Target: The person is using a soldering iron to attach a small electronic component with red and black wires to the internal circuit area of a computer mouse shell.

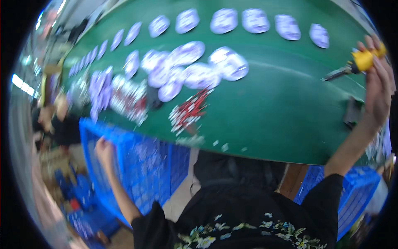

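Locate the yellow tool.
Head view, upper right: the yellow tool is in the right grip, over the green table, below and right of the rightmost purple oval.

green worktable [286, 120]; pale floor [179, 200] below, left of centre; bright white light [23, 85], far left

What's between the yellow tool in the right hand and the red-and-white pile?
In the head view, a stretch of green tabletop lies between the yellow tool and the red-and-white pile.
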`<state>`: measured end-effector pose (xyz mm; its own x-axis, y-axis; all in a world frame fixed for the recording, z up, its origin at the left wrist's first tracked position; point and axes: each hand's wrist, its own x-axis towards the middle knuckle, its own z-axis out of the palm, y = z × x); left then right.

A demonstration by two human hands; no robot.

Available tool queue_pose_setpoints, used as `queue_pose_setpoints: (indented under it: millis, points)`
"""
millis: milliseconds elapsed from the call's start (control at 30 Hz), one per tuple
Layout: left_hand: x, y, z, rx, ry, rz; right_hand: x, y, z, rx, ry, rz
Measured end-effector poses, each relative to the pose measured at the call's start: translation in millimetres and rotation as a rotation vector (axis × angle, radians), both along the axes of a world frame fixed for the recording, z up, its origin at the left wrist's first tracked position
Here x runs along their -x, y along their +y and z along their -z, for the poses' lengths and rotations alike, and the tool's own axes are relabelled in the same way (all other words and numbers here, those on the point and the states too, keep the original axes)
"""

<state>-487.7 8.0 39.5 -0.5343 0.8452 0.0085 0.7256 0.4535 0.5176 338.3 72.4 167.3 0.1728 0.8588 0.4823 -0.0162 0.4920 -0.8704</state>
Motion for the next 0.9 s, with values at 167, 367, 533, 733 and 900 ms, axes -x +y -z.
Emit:
queue_pose_setpoints:
  millis: [167,367,533,733,900]
  points:
    - [-186.7,69.0,-84.3,-0.572,0.326,0.050,31.8,-1.2,-14.3,-0.164,0.011,0.173]
    - [-558.6,170.0,-47.4,-0.562,-0.121,1.252,5.7,-21.6,-31.0,-0.240,0.020,0.271]
    - [-742.0,215.2,-28.3,-0.265,0.153,1.367,-15.6,-34.4,-36.8,-0.186,0.073,0.235]
    - [-778.3,230.8,5.9,-0.238,0.207,1.423,-28.5,-32.5,-33.0,-0.127,0.221,0.018]
    - [-689.3,201.3,-23.4,-0.352,0.005,1.702,-13.5,-40.3,-46.1,-0.013,0.369,-0.075]
